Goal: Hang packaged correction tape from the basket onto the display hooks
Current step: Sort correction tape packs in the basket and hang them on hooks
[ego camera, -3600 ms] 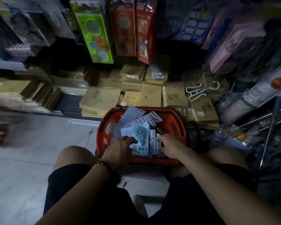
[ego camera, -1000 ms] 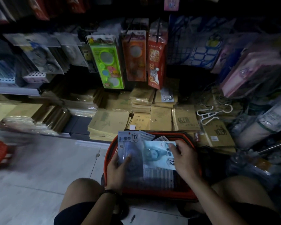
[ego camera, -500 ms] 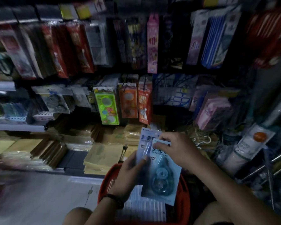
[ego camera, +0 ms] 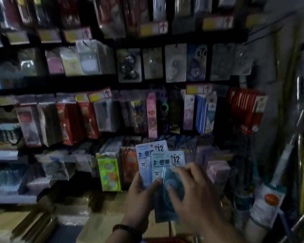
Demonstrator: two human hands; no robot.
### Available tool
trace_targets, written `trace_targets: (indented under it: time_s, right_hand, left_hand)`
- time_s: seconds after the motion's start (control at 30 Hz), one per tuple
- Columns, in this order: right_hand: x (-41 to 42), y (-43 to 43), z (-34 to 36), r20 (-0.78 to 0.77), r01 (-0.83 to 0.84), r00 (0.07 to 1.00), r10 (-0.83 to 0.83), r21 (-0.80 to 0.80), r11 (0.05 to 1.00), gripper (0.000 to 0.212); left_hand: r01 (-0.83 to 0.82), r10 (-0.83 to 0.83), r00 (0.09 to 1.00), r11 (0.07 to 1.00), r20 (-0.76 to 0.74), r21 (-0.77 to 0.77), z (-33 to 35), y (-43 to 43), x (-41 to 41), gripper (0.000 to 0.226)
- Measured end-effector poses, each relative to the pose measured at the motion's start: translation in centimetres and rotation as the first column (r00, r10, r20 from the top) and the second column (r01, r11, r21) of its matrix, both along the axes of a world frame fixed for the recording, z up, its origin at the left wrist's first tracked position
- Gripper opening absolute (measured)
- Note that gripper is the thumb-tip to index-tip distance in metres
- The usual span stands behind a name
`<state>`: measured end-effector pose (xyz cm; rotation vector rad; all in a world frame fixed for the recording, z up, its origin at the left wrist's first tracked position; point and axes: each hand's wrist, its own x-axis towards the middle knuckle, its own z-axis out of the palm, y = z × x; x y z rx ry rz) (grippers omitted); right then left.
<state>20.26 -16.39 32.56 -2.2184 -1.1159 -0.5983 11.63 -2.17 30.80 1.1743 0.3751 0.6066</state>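
Observation:
Two light-blue correction tape packs marked "12" are held upright before the display wall, the front pack (ego camera: 167, 163) overlapping the rear pack (ego camera: 148, 152). My left hand (ego camera: 140, 195) grips both from the lower left, its thumb across the front card. My right hand (ego camera: 191, 188) lies over the front pack's blister with fingers curved onto it. Rows of hanging packs on display hooks (ego camera: 175, 64) fill the wall above. Only a red sliver of the basket (ego camera: 167, 240) shows at the bottom edge.
A green stencil pack (ego camera: 109, 172) and an orange pack (ego camera: 130, 163) hang just left of the hands. Brown paper stacks (ego camera: 102, 223) lie on the low shelf below. Metal poles and a wrapped roll (ego camera: 265, 206) stand at the right.
Both hands lifted the packs out of the basket and up toward the display wall. The view tilted upward, so the basket dropped almost out of frame. My right hand slid down onto the blister.

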Motion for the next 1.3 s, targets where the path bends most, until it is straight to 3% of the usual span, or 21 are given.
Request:
trace_targets:
  time_s: [0.17, 0.27, 0.47, 0.83, 1.3]
  right_hand:
    - [0.6, -1.0, 3.1, -0.12, 0.038, 0.992, -0.034, 0.03, 0.999, 0.094]
    - [2.0, -1.6, 5.8, -0.123, 0.079, 0.99, -0.07, 0.07, 0.994, 0.108]
    - [9.5, -4.5, 11.1, -0.072, 0.017, 0.997, -0.001, 0.219, 0.976, 0.096]
    - [24.9, -7.3, 21.5, 0.015, 0.259, 0.96, -0.279, 0.332, 0.907, 0.077]
    - [32.0, -7.0, 26.0, 0.17, 0.271, 0.916, -0.364, 0.408, 0.872, 0.075]
  left_hand:
    - [0.035, -0.037, 0.997, 0.999, 0.064, 0.036, 6.3, -0.8, 3.6, 0.034]
    - [0.081, -0.088, 0.993, 0.992, 0.082, 0.092, 9.3, -1.7, 6.1, 0.036]
    - [0.197, -0.229, 0.967, 0.951, 0.115, 0.237, 15.1, -2.5, 10.6, 0.026]
    - [0.085, -0.144, 0.985, 0.887, 0.097, 0.453, 24.1, -1.4, 20.0, 0.027]
    - [0.109, -0.184, 0.976, 0.871, 0.112, 0.48, 27.3, -1.3, 25.7, 0.029]
